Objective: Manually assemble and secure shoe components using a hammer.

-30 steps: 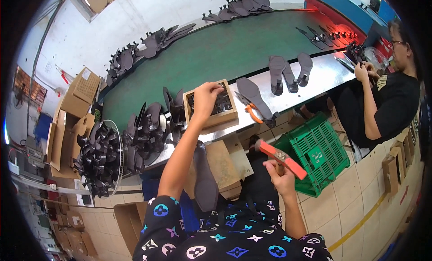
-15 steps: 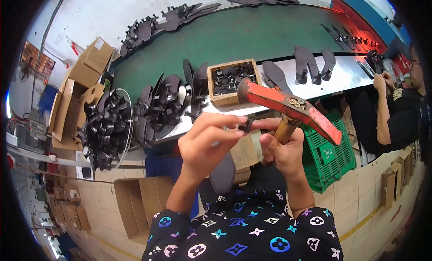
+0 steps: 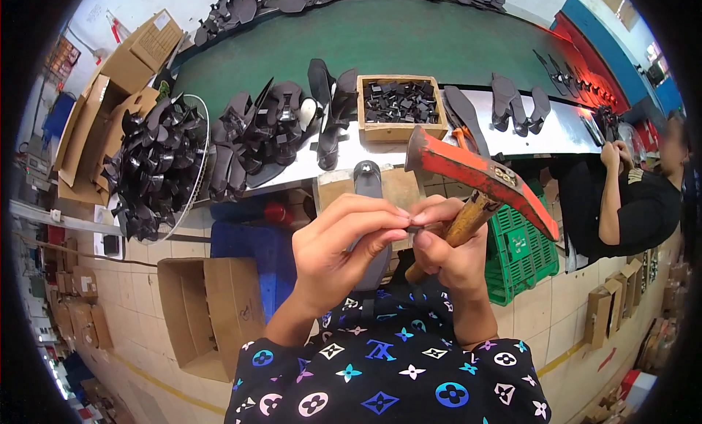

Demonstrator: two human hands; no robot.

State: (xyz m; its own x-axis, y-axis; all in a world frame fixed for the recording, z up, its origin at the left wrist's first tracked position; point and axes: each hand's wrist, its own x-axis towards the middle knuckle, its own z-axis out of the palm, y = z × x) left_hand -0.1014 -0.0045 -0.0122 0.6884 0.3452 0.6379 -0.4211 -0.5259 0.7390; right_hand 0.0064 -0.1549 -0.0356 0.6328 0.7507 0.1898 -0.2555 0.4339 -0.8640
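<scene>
A whitish wall (image 3: 150, 1) shows upper left; a green-topped bench (image 3: 307, 44) curves across the top; pale floor tiles (image 3: 574, 311) spread lower right.

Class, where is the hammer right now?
In the head view, the hammer is right of centre in the right hand, partly covering the green crate.

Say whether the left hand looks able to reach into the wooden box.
Probably yes: the wooden box is open-topped and the hammer sits right of the path, though the left hand pinches a small dark piece.
</scene>
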